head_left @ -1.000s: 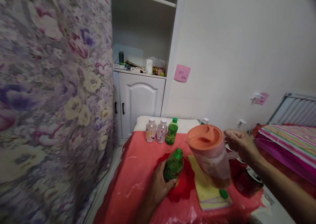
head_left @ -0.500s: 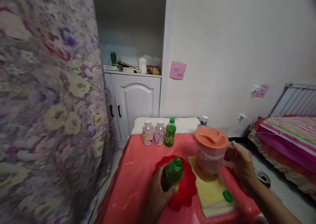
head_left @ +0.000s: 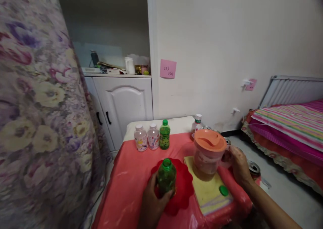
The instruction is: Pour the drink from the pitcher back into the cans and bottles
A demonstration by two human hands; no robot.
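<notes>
My left hand [head_left: 153, 200] is wrapped round a green plastic bottle [head_left: 167, 178] with no cap on, upright over a red scalloped tray [head_left: 185, 192]. To the right, my right hand [head_left: 237, 163] grips the handle of a clear pitcher [head_left: 207, 160] with an orange lid [head_left: 210, 140]. Some liquid shows near the pitcher's bottom. Below it lies a yellow cloth [head_left: 205, 197], and a green bottle cap [head_left: 223, 190] rests on that cloth. Whether the pitcher touches the cloth, I cannot tell.
Behind the tray stand two clear bottles with white caps [head_left: 140, 140] and a capped green bottle [head_left: 165, 135]. Another white-capped bottle [head_left: 196, 124] is behind the pitcher. Open cans [head_left: 253, 168] stand at the right. A red cloth [head_left: 126, 185] covers the table; a flowered curtain [head_left: 50, 121] hangs left.
The green bottle has gone from tilted to upright in my left hand. My right hand stays on the pitcher's handle. The camera view has turned to the right.
</notes>
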